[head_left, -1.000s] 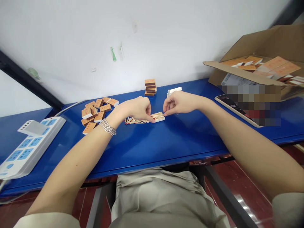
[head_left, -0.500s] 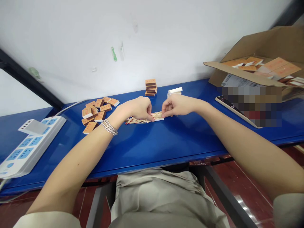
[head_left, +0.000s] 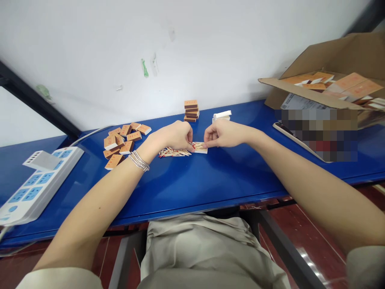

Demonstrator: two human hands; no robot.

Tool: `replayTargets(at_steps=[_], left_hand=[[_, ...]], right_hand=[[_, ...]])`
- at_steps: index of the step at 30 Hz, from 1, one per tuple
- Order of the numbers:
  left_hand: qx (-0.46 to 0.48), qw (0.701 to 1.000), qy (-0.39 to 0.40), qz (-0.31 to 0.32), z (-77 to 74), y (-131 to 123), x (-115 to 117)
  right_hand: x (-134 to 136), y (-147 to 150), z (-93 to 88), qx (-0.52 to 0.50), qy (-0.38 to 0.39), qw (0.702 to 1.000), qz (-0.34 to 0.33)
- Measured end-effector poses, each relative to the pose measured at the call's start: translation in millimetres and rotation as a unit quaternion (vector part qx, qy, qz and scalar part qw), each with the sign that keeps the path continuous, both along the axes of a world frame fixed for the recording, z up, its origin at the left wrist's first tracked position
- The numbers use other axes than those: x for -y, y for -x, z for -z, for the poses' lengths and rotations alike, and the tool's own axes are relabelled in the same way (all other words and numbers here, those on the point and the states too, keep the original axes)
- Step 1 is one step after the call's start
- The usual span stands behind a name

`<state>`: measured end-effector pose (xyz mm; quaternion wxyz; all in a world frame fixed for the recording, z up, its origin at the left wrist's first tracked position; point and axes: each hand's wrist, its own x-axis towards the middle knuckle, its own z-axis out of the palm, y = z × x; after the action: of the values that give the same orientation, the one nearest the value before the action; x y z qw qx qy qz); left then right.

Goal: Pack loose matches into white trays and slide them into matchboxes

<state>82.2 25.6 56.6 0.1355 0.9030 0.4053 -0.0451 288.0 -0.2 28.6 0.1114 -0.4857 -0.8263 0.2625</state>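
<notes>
One left hand (head_left: 179, 134), one right hand (head_left: 221, 133) sit at opposite ends of match-filled tray (head_left: 200, 151), between front and back edges of worktop (head_left: 192, 180); can't tell if either's clamped. Loose matches (head_left: 174, 152) lie left of tray; matchbox stack (head_left: 191, 110) by back edge.

white tray (head_left: 201, 151): open-topped, flat, matches (head_left: 197, 145) inside | loose matches (head_left: 174, 153): pale, red-tipped, heaped left of tray
</notes>
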Motion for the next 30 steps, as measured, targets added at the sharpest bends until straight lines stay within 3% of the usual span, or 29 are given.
replayTargets(at_steps=[9,22,30], left_hand=[[0.010,1.000,0.003,-0.002,0.4,-1,1],[0.072,0.992,-0.019,0.098,10.2,-1,-4],[0.063,0.996,-0.018,0.066,13.4,0,-5]], right_hand=[[-3,-7,-1.6,-0.007,-0.007,1.000,0.001],[-3,-8,-1.3,-0.022,0.065,0.997,-0.039],[-6,-12,-2.0,-0.030,0.081,0.996,-0.017]])
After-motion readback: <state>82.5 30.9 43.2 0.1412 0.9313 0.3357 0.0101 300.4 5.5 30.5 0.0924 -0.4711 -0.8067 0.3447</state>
